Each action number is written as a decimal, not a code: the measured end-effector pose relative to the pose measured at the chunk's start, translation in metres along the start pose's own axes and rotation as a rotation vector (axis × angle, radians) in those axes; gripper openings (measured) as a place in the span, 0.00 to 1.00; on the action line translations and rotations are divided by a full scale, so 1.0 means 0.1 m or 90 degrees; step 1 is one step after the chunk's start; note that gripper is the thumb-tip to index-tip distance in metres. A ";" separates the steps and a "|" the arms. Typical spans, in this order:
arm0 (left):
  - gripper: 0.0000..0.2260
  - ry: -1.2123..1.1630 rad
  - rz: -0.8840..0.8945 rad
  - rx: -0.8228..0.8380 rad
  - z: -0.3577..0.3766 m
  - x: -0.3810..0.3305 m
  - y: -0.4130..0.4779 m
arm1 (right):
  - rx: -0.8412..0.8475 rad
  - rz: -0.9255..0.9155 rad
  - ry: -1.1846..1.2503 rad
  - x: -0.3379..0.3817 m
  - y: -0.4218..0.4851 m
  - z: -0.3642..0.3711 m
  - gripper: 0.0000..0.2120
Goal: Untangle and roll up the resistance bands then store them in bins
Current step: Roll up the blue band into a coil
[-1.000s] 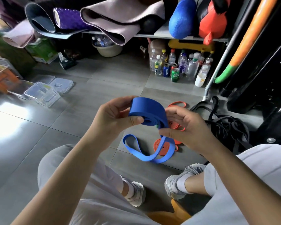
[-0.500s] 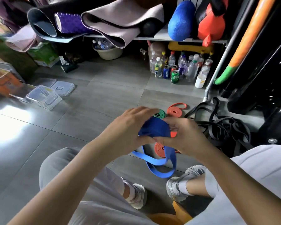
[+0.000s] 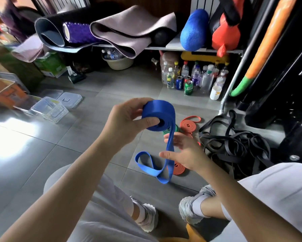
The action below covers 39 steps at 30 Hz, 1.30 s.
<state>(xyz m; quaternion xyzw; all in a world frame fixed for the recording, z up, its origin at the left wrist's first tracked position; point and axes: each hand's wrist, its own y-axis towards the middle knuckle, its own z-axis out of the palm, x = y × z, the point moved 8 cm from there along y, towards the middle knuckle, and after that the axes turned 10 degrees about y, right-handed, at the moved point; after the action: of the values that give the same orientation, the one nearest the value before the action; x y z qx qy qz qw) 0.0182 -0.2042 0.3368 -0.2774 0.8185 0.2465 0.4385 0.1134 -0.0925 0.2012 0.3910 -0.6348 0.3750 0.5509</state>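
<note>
I am gripping the mostly rolled blue band (image 3: 158, 116) in my left hand (image 3: 127, 123) | right hand (image 3: 185, 152), fingers spread, is guiding its hanging tail | orange rolls (image 3: 188, 125) are lying unbinned on the floor | black bands (image 3: 234, 147) are lying tangled

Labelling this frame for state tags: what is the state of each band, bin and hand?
blue band: partly rolled, tail hanging loose
left hand: grips the blue roll
right hand: open, fingers against the tail
orange bands: coiled, not binned
green band: rolled, mostly hidden
black bands: tangled heap
clear bins: lids off
</note>
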 end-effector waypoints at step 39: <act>0.13 0.266 -0.025 0.120 -0.21 -0.19 0.23 | 0.142 -0.141 0.083 1.05 0.33 -0.07 0.14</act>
<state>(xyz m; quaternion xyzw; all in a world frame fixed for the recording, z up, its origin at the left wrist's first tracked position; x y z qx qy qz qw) -0.0006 -0.1971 0.3672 -0.2962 0.9053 0.0979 0.2884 0.0772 -0.0818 0.3050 0.4922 -0.5055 0.4045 0.5819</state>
